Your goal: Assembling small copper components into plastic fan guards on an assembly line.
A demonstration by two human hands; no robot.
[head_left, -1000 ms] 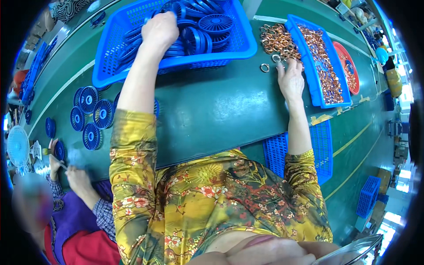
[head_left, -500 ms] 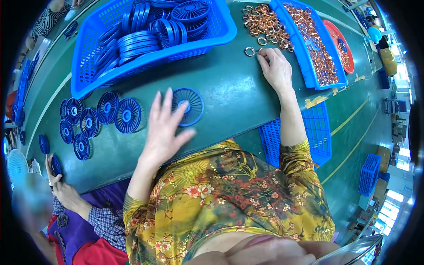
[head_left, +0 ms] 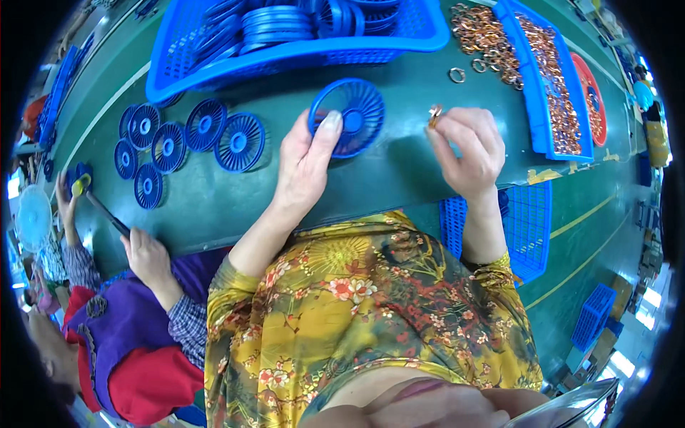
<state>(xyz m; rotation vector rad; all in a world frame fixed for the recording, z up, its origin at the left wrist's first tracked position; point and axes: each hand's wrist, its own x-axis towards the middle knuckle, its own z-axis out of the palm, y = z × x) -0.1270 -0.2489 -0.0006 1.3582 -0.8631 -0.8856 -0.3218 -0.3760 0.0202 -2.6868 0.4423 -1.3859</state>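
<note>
A round blue slatted plastic disc (head_left: 364,135) with a solid hub is gripped at its left edge by my left hand (head_left: 307,153), thumb on top. To its right, my right hand (head_left: 471,150) pinches a small copper-coloured ring (head_left: 434,113) between thumb and fingertips, held apart from the disc. Beyond the right hand, one loose ring (head_left: 457,75) lies on the green table next to a heap of similar rings (head_left: 489,43). Several more blue discs (head_left: 168,147) lie on the table left of my left hand.
A blue basket (head_left: 300,53) full of discs stands at the far side. At the right are a blue tray (head_left: 535,100) of rings and a red basin (head_left: 598,85). On the left, a co-worker's hand (head_left: 150,264) holds a dark-handled tool (head_left: 107,212).
My left hand has taken hold of the disc and lifted it off the table. My right hand has drawn back toward me from the rings with one ring. The co-worker now holds a tool.
</note>
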